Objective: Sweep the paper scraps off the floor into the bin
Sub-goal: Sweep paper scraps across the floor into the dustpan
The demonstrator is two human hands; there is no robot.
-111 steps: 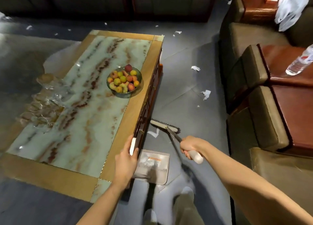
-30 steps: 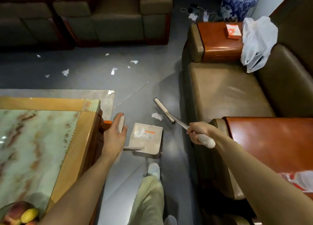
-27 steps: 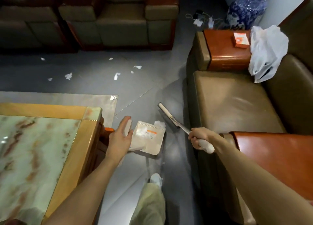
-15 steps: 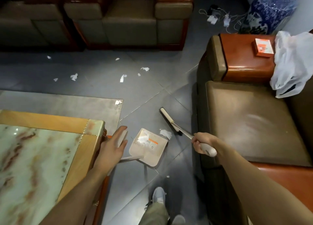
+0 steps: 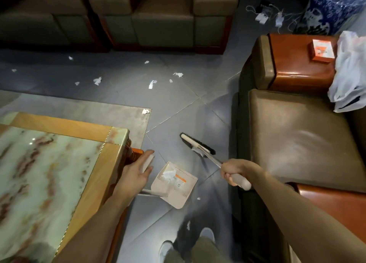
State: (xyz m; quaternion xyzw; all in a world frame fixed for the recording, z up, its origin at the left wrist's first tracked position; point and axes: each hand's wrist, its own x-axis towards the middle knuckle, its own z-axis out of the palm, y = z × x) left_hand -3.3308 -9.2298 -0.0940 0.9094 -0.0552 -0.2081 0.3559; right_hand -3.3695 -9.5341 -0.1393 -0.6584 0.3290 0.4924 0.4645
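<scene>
Head view, looking down at a grey tiled floor point(image 5: 178, 96). The left hand point(image 5: 136, 173), at centre left, is wrapped around the upright white handle of a beige dustpan point(image 5: 174, 185) whose tray lies on the floor just right of the marble-topped coffee table point(image 5: 59, 163); crumpled paper sits in the tray's upper corner. The right hand point(image 5: 233, 170), right of centre, is clenched on the white grip of a long-handled broom point(image 5: 198, 143); its black bristle head rests on the floor above and to the right of the dustpan, apart from it, with a white scrap caught at the head. Compared with half a second earlier, the scrap that lay between pan and brush is no longer there, and the broom head sits further from the pan. Loose paper scraps point(image 5: 152, 83) remain scattered across the upper left of the frame, one on the rug corner point(image 5: 145, 111), one small piece below the pan. A leather sofa point(image 5: 297, 135) fills the right side, bearing a white plastic bag point(image 5: 350, 72) and an orange box point(image 5: 321, 50) on its wooden armrest.
</scene>
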